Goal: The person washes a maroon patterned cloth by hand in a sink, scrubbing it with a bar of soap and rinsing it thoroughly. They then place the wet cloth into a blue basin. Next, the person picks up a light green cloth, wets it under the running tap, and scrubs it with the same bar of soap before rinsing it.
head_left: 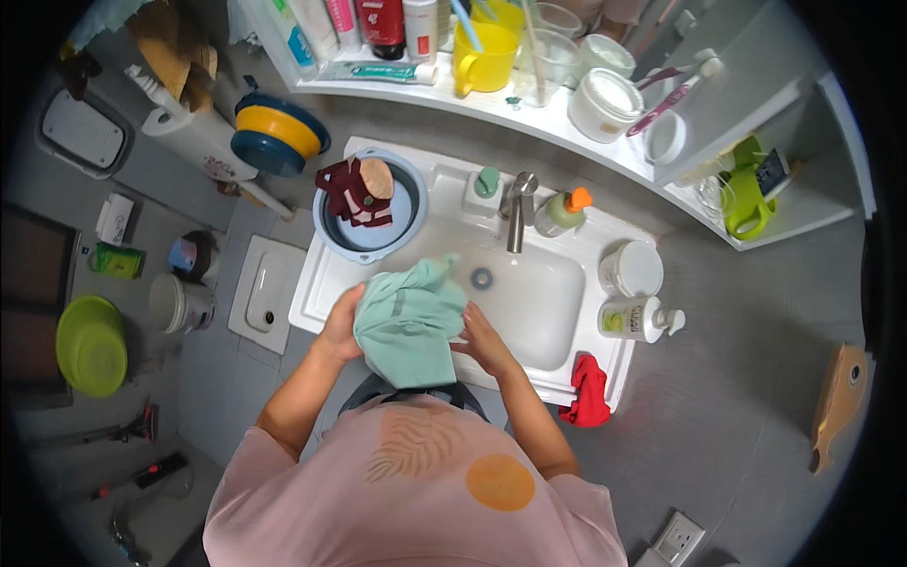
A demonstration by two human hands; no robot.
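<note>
Hands grip a pale green cloth (408, 321) over the white sink (539, 293): left hand (342, 321) clasps its left edge, right hand (484, 342) its right side. Blue basin (373, 241) holding dark red cloth sits at the sink's left corner; red rag (588, 389) hangs off the front rim.

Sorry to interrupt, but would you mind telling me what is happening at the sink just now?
A person stands at a white sink, holding a pale green cloth over the basin with both hands: the left hand grips its left edge, the right hand its right. A blue basin with dark red laundry sits at the sink's left corner, and a red cloth hangs off the front edge.
</note>
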